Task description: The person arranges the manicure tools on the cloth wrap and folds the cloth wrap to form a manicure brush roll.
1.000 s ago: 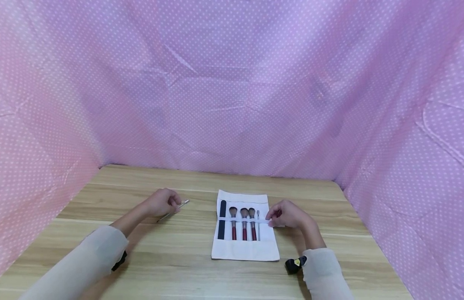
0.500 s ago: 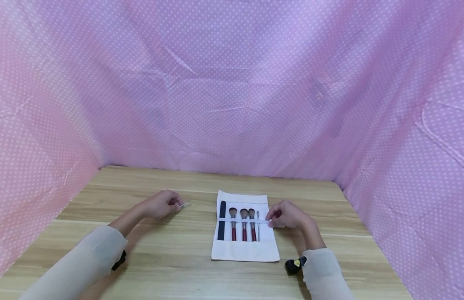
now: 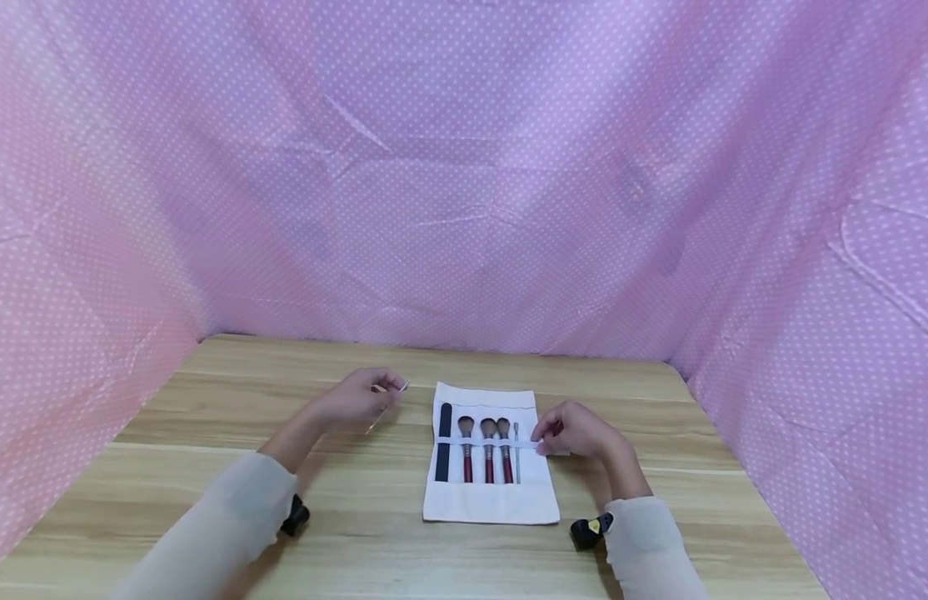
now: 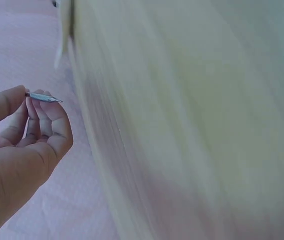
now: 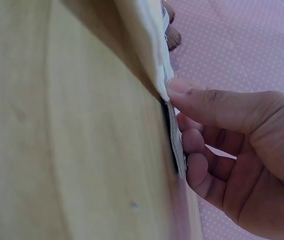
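Now the left hand, its thumb and bent fingers pinching a thin silver metal tool, has come closer to the white cloth brush roll lying flat, apparently making the work easier, while the right hand, fingers curled, pinches the roll's right edge.

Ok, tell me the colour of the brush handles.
The brush handles are dark red, seen best in the head view.

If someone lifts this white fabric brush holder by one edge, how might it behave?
The brush holder likely flops: its thin cloth curves beside the right hand. The three red-handled brushes would probably stay in, tucked under a white band.
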The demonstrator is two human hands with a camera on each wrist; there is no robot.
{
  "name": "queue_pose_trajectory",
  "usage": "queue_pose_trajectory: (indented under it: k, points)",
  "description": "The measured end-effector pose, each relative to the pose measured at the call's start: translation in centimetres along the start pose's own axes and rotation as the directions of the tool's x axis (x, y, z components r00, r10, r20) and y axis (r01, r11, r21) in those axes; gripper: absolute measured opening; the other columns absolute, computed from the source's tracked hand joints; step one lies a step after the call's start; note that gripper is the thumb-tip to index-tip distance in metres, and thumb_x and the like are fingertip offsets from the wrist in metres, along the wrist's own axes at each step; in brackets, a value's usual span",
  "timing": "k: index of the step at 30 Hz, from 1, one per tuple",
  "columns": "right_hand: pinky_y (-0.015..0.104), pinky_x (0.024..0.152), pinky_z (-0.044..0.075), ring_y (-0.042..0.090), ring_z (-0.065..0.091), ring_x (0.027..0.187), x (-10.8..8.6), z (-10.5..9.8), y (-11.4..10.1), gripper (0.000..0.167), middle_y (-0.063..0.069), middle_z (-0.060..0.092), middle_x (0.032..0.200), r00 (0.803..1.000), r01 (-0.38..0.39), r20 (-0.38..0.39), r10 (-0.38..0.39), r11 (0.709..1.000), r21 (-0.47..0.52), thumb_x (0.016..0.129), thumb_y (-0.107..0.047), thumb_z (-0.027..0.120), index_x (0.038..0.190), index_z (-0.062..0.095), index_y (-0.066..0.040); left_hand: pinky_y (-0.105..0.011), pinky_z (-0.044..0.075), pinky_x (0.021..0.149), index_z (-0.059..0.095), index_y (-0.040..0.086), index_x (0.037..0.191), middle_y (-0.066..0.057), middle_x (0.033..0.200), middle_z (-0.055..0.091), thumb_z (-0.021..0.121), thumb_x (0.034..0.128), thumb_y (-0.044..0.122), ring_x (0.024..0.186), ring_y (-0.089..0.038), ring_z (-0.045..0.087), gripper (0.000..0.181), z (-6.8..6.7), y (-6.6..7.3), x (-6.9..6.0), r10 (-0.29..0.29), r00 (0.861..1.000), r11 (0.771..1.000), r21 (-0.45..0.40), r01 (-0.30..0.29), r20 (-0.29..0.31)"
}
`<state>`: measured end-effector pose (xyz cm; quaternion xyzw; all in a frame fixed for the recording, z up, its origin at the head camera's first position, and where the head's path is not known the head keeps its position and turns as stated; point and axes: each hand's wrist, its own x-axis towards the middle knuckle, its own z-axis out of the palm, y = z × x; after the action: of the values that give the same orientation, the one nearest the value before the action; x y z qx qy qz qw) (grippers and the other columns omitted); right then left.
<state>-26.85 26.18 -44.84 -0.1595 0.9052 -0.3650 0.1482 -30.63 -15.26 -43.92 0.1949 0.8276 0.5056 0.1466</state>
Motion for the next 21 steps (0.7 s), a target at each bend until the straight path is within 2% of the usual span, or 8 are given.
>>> queue_pose_trajectory:
  k: [3,6,11,17,21]
  points:
    - [0.023,0.056,0.042,0.013,0.052,0.066,0.0,0.0,-0.1,0.010,-0.002,0.061,0.071,1.000,0.008,0.003,-0.008,1.000,-0.004,0.084,-0.004,0.083,0.087,0.078,-0.012,-0.025,0.053,0.069,0.060,-0.009,0.123,-0.022,0.111,0.063,0.059,0.1018,0.006,0.087,-0.021,0.060,0.026,1.5,0.7,1.2,-0.016,0.999,0.996,-0.088,0.013,-0.031]
    - [0.023,0.057,0.042,0.012,0.052,0.067,-0.1,0.1,0.0,0.010,-0.003,0.060,0.070,1.000,0.015,0.006,-0.015,1.000,-0.016,0.085,-0.003,0.082,0.087,0.076,-0.012,-0.027,0.057,0.075,0.059,-0.009,0.125,-0.021,0.112,0.063,0.060,0.1015,0.005,0.091,-0.022,0.063,0.027,3.3,1.5,2.5,-0.049,0.997,0.982,-0.186,0.039,-0.051]
    - [0.023,0.057,0.042,0.013,0.052,0.068,0.0,0.1,0.1,0.013,-0.003,0.059,0.070,1.000,0.031,0.008,-0.030,0.999,-0.029,0.085,-0.002,0.081,0.084,0.074,-0.012,-0.035,0.059,0.082,0.054,-0.010,0.128,-0.018,0.112,0.059,0.058,0.1025,0.004,0.095,-0.024,0.062,0.030,6.3,3.2,4.6,-0.081,0.995,0.936,-0.348,0.057,-0.053]
    - [0.024,0.059,0.043,0.014,0.053,0.069,0.0,0.2,0.2,0.016,-0.003,0.059,0.072,0.999,0.046,0.006,-0.046,0.998,-0.051,0.086,-0.004,0.081,0.082,0.071,-0.015,-0.040,0.059,0.090,0.051,-0.010,0.132,-0.018,0.116,0.059,0.058,0.1027,0.003,0.095,-0.020,0.061,0.033,9.3,4.9,6.7,-0.105,0.992,0.880,-0.470,0.063,-0.064]
    - [0.025,0.059,0.044,0.014,0.053,0.070,0.0,0.2,0.1,0.017,-0.003,0.060,0.073,0.999,0.049,0.006,-0.049,0.997,-0.065,0.086,-0.003,0.081,0.082,0.070,-0.015,-0.042,0.058,0.091,0.050,-0.010,0.133,-0.019,0.118,0.059,0.058,0.1026,0.003,0.094,-0.019,0.060,0.034,11.0,5.9,7.7,-0.113,0.990,0.854,-0.517,0.055,-0.083]
